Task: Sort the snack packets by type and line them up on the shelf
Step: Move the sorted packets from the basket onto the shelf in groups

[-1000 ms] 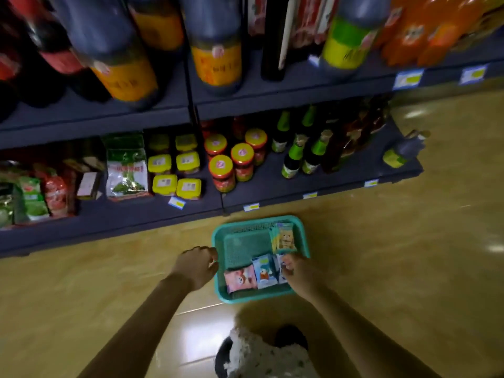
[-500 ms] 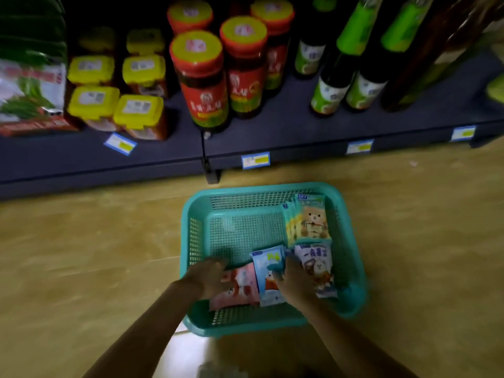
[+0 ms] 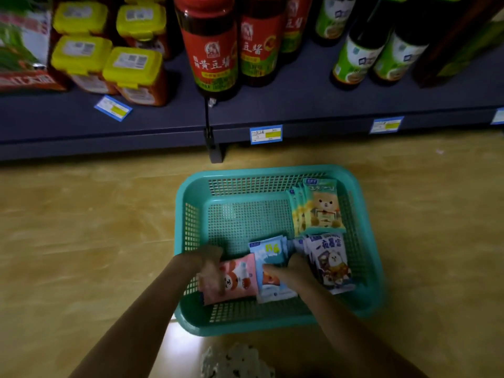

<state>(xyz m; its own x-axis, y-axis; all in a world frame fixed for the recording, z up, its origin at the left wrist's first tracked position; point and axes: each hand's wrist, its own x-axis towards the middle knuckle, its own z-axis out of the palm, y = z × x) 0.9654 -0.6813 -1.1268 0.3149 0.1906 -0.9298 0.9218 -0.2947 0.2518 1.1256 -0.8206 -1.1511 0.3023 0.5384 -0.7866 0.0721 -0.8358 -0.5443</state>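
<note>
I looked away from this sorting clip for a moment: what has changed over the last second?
The left hand moved from outside the left rim of the basket into it, onto the pink packet; its grip is blurred. The right hand stayed on the blue packet. The basket and other packets kept their places; the camera came closer.

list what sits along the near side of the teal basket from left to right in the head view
left hand → pink packet → blue packets → purple-and-white packets
</note>
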